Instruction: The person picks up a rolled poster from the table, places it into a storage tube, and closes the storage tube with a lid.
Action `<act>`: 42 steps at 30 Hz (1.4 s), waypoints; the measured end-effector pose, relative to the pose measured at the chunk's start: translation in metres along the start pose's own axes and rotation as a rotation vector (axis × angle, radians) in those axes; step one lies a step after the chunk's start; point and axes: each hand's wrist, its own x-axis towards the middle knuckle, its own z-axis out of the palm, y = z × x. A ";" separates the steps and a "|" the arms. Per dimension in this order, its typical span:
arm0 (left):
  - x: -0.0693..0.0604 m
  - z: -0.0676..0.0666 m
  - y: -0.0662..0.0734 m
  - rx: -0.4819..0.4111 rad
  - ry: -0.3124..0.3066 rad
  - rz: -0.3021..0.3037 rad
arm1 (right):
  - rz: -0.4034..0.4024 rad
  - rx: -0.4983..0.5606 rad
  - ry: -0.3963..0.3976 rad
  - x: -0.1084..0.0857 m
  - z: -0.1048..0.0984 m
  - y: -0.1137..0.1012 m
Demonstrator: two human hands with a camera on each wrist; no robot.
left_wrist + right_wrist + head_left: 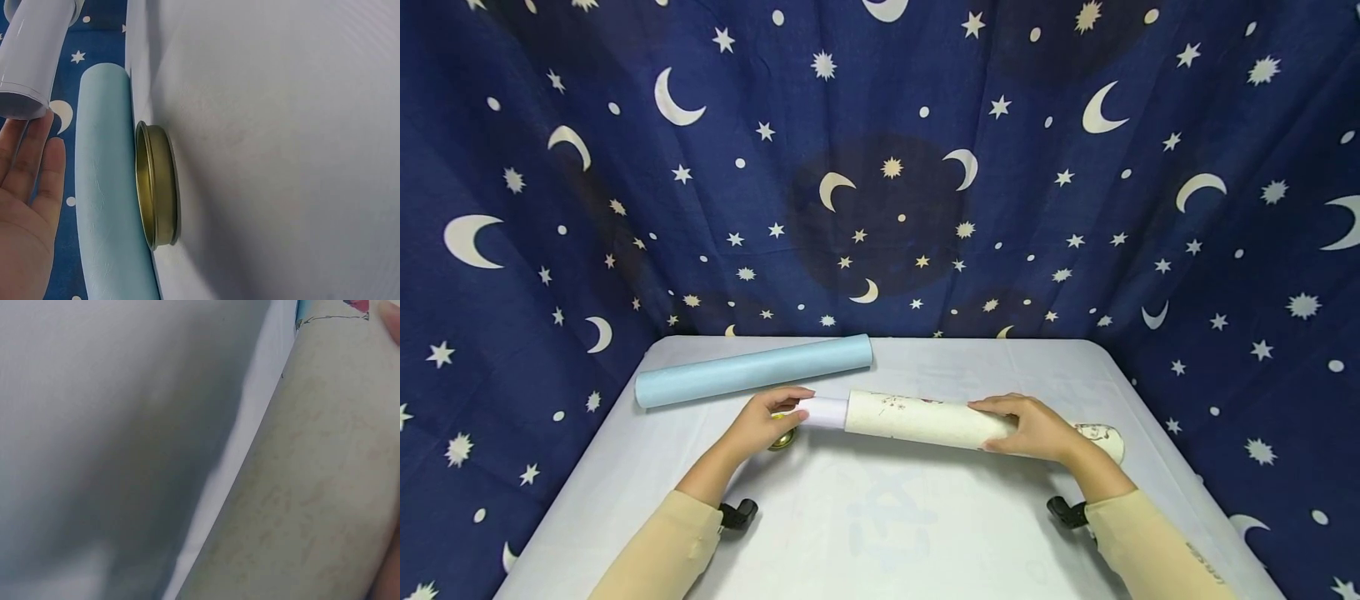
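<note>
A cream tube (917,418) printed with blossom branches is held above the table, its left end slightly higher than its right. My right hand (1033,427) grips it toward its right part; in the right wrist view the cream surface (306,481) fills much of the frame. From its left end sticks out a narrower white roll (826,412). My left hand (767,421) holds that roll's outer end between thumb and fingers. In the left wrist view the roll's open end (34,56) looks hollow, with fingertips at its rim. Below the left hand lies a round gold metal lid (164,187).
A light blue tube (752,371) lies aslant along the back left of the white table (887,517). Behind and on both sides hangs a dark blue curtain (880,108) with moons and stars.
</note>
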 end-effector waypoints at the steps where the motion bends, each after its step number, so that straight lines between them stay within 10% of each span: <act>1: 0.000 0.000 0.000 -0.004 -0.002 -0.002 | -0.001 0.000 0.000 0.000 0.000 0.000; 42: 0.002 0.010 0.001 -0.097 -0.015 -0.012 | -0.022 -0.013 0.026 -0.002 -0.003 -0.002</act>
